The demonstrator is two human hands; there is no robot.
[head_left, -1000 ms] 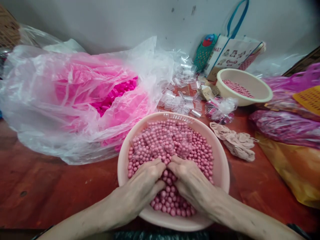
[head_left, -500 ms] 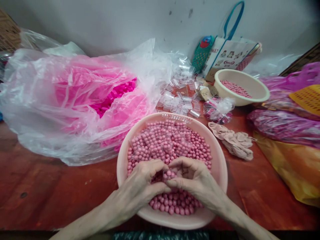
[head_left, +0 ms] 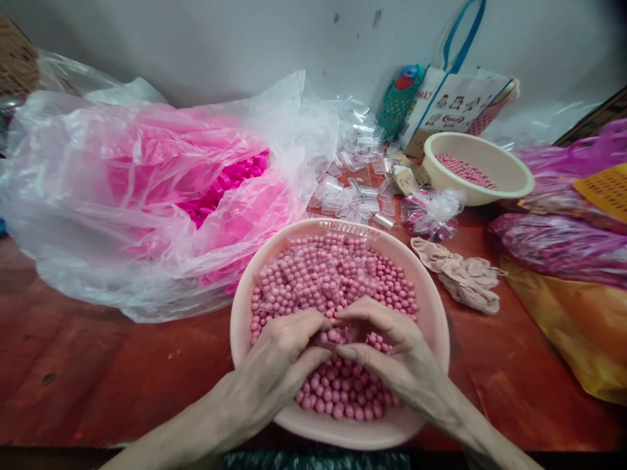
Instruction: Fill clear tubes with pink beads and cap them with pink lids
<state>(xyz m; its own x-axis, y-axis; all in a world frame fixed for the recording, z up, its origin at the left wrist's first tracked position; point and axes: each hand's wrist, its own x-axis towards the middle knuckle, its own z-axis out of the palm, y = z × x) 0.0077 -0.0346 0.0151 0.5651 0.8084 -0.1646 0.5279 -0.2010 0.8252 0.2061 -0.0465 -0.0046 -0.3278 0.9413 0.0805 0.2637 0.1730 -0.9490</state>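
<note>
Red table (head_left: 122,385), pink basin (head_left: 437,326), plastic bag (head_left: 73,222), beige cloth (head_left: 471,284)

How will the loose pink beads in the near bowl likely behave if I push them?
The loose beads look round and smooth, so they would probably roll and slide over one another. Each is small, so probably light to lift. The bowl has a raised wall around them, so a gentle push would likely leave them inside.

Beads (head_left: 337,386) part. behind L hand (head_left: 287,346)
</note>
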